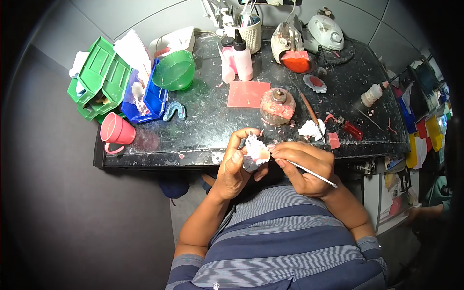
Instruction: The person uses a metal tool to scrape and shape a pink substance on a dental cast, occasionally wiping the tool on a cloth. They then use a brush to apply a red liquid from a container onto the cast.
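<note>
My left hand is closed around a white plaster dental cast, holding it above my lap near the bench's front edge. Pinched in my right hand is a thin, pale hand tool. Its rear end points down to the right, and its working tip is hidden by my fingers at the cast. Beyond my hands, a pink wax sheet lies beside a glass spirit burner. A brown-handled wax knife rests with its lower end on a crumpled white piece.
On the left stand a pink mug, green bins, a blue bin and a green bowl. Bottles stand toward the back. A red-handled tool lies right. Another person's arm shows at the right edge.
</note>
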A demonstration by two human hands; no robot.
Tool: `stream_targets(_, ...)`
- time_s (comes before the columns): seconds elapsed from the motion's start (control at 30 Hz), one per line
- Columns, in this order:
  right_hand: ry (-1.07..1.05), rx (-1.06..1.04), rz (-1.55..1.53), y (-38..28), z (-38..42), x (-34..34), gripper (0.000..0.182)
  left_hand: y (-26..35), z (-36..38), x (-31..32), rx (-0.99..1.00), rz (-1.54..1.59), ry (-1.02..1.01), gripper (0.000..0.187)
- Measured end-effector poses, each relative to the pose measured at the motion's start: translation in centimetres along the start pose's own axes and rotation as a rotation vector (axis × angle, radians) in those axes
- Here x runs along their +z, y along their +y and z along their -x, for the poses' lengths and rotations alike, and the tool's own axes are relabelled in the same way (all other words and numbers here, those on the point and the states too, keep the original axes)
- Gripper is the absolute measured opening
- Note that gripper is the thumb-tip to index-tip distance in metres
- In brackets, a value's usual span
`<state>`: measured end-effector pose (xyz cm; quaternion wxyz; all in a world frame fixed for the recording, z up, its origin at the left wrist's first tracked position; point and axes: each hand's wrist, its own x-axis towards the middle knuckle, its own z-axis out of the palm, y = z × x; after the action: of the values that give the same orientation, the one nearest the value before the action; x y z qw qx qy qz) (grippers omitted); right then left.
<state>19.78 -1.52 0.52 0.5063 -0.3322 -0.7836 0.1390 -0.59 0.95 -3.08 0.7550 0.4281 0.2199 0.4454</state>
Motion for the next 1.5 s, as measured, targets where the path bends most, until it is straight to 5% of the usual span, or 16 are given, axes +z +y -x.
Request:
stream_targets(0.43,0.049,-0.049,0.180,0.4,0.0,0.1,0.012,0.2,-0.1,-0.5,-0.039,0.149,-0.066,0.073)
stream_targets(0.7,0.209,0.205,-0.110,0.8,0.3,-0.4,0.015,-0.3,-0.3,-0.2,0.128,0.089,-0.107,0.077)
stream_targets(0.87,0.119,0.057,0.097,-0.3,-0.6,-1.1,0.014,-1.9,0.0,0.0,0.350,-0.081,-0.098,0.089)
stream_targets(1.0,0.077,0.004,0.117,-0.8,-0.2,0.0,0.019,-3.3,0.0,-0.5,0.449,-0.262,-0.111,0.079)
stream_targets(1.5,0.009,-0.152,0.092,0.3,0.0,0.9,0.027,-3.1,0.3,-0.3,0.395,-0.328,-0.097,0.077)
